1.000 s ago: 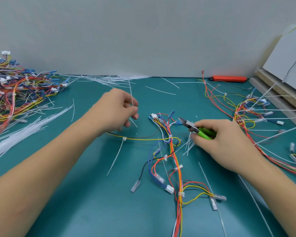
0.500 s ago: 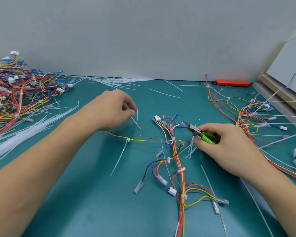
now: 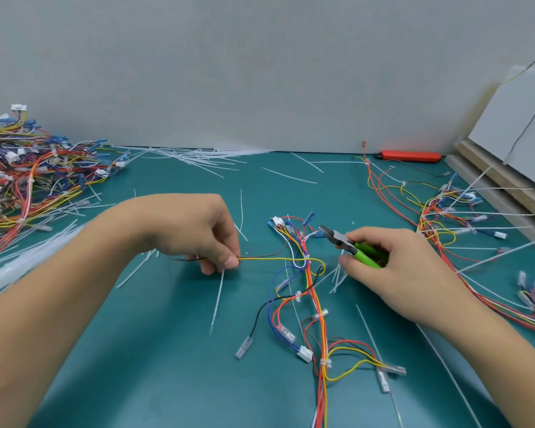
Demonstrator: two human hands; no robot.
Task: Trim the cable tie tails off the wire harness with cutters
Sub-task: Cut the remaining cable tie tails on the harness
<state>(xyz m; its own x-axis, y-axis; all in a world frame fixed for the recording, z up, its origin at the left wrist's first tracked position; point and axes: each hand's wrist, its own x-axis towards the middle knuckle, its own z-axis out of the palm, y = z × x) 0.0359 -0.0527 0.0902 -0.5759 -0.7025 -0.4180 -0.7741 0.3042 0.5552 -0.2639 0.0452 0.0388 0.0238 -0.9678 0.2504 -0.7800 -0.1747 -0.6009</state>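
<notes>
Left hand pinches the harness branch; from that pinch the tie tail hangs toward the viewer (long axis near-vertical in view). Right hand, well right of the pinch, grips the cutters, nose aimed left.

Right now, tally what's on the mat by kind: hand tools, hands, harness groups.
Green-handled cutters: 1
Orange utility knife: 1
Hands: 2, left hand pinching the yellow wire, right hand gripping the cutters
Harness groups: 3, left pile, centre harness, right bundle
Total: 7
</notes>
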